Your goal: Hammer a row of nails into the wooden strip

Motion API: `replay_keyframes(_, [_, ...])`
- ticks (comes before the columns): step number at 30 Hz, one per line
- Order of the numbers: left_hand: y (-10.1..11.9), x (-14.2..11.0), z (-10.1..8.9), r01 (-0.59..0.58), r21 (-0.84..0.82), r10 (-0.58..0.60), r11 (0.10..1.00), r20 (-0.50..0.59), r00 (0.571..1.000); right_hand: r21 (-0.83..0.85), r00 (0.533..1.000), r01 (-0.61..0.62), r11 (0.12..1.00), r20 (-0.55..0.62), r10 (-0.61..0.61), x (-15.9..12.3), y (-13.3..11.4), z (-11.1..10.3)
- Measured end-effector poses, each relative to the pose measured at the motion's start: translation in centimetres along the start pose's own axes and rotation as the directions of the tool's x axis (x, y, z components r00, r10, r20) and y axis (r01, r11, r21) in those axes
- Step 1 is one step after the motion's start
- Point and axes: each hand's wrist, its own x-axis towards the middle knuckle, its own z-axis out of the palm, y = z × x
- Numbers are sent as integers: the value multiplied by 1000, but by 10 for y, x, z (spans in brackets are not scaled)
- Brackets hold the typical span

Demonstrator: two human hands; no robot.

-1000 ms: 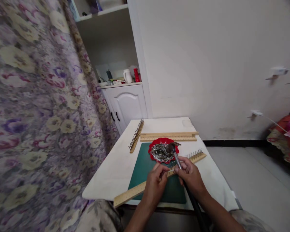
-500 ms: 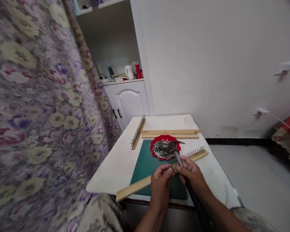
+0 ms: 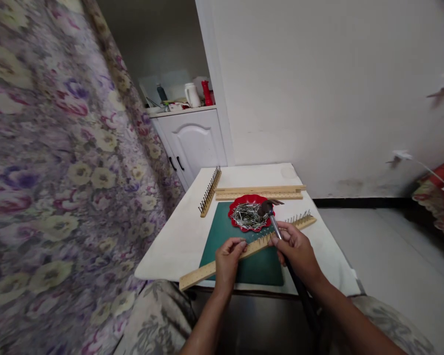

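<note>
A wooden strip (image 3: 203, 274) with a row of small holes lies slantwise over the green mat (image 3: 259, 273), and several nails stand upright along its right part. My left hand (image 3: 227, 259) is at the strip's middle, thumb and forefinger pinched on what looks like a nail, mostly hidden by the fingertips. The hammer (image 3: 276, 228) is in my right hand (image 3: 296, 249), its head up over the rim of the red scalloped dish (image 3: 234, 224). Loose nails (image 3: 247, 216) fill that dish. The right fingertips are close to the standing nails.
Beyond the dish lie light wooden strips (image 3: 259, 195). A strip bristling with nails (image 3: 209, 193) rests on the table's left side. The white-covered table (image 3: 170, 246) stands by a wall, with a floral curtain (image 3: 77, 172) at left and a white cabinet (image 3: 196, 143) behind.
My left hand has moved left along the strip, away from the right hand, uncovering several standing nails. The hammer stays in my right hand. The camera view has tilted slightly down.
</note>
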Motion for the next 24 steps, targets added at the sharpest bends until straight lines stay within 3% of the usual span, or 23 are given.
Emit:
replay_keyframes(9, [-16, 5, 19, -223, 350, 196, 910, 110, 974, -17, 1000, -13, 1000, 3, 13, -2, -1, -4])
replay_keyframes(24, [-25, 7, 24, -252, 464, 214, 849, 133, 968, -28, 999, -36, 999, 6, 37, -5, -5, -4])
